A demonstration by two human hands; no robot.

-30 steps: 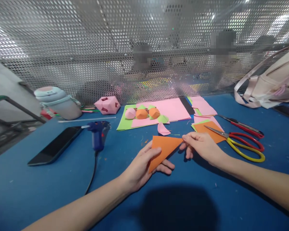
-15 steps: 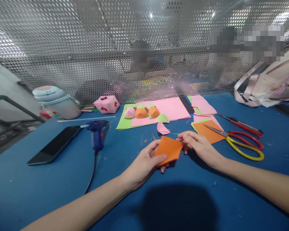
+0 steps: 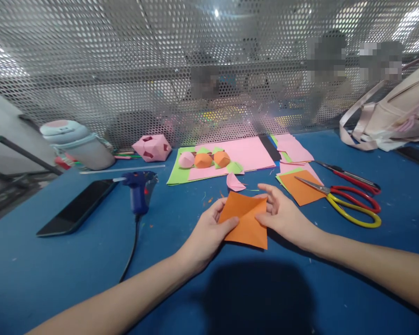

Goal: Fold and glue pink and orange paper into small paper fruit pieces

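An orange square of paper [image 3: 246, 228] with crease lines is held above the blue table. My left hand [image 3: 209, 230] grips its left side, thumb on the front and fingers behind. At the right edge, my right hand [image 3: 286, 214] pinches the sheet with the thumb in front; its index finger is raised, and the other fingers are partly hidden behind the paper. Just beyond the sheet lies a folded pink paper piece [image 3: 234, 182]. To the right, scissors [image 3: 356, 204] with red and yellow handles rest partly on an orange paper square [image 3: 298, 188].
A blue glue gun [image 3: 138, 195] with a cord and a phone [image 3: 78, 207] are at left. Behind stand a bottle [image 3: 85, 149] and a pink paper shape [image 3: 152, 148]. Small paper shapes [image 3: 203, 161] sit on coloured sheets [image 3: 247, 153]. A cutter [image 3: 352, 177] and a bag [image 3: 394, 111] are at right.
The orange paper has been opened out into a flatter square facing me. My right hand has shifted from its corner to grip the right edge. The view has tilted slightly.
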